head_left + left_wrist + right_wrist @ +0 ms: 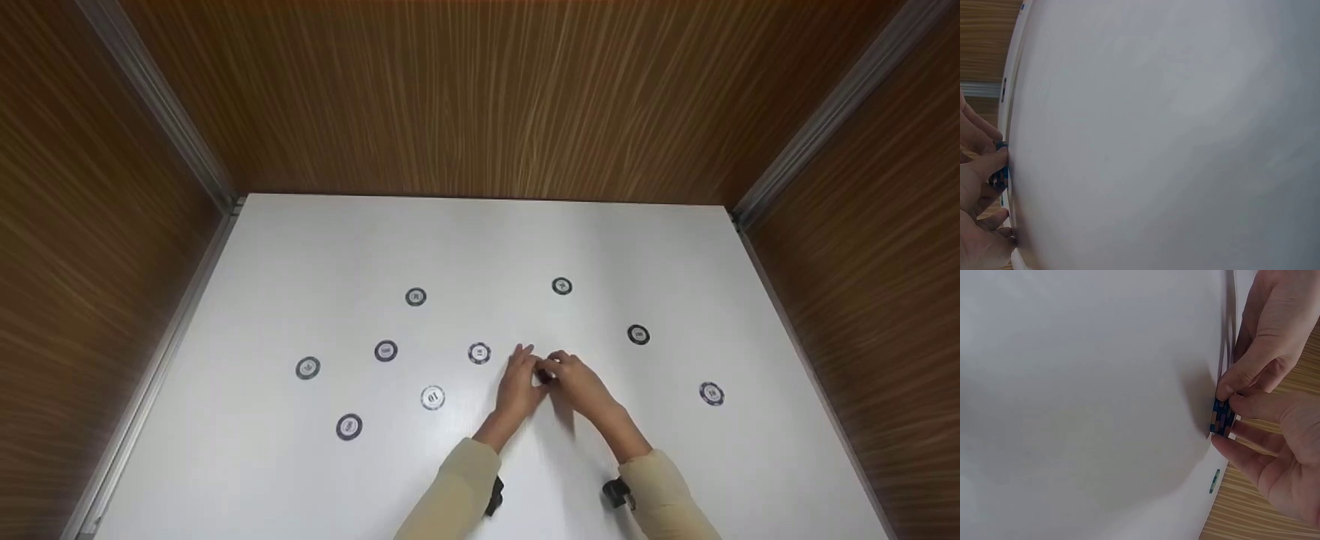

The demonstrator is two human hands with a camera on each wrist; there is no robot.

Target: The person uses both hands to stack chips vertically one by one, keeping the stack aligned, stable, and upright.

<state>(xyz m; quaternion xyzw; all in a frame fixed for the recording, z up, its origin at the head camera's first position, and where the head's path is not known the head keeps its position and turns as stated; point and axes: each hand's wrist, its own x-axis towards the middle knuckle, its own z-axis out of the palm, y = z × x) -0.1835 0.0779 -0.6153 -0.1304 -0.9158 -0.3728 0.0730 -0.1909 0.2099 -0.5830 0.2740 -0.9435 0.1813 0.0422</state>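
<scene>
A short stack of poker chips (543, 375) with dark blue checkered edges is held between both hands, right at the white tabletop. My left hand (520, 386) has its thumb against one side of the stack, as the right wrist view shows. From the other side my right hand (577, 381) pinches the stack (1222, 417) between thumb and fingertips. The hands nearly touch, and they hide part of the stack from above. In the left wrist view the stack (1000, 169) shows only at the left edge, partly behind fingers.
Loose chips lie flat and apart on the white table (360, 240). A white-faced chip (479, 353) is just left of the hands, another chip (562, 286) beyond them. A dark chip (638, 334) and a blue chip (712, 394) lie rightward. Wood-grain panels (480, 97) enclose the table.
</scene>
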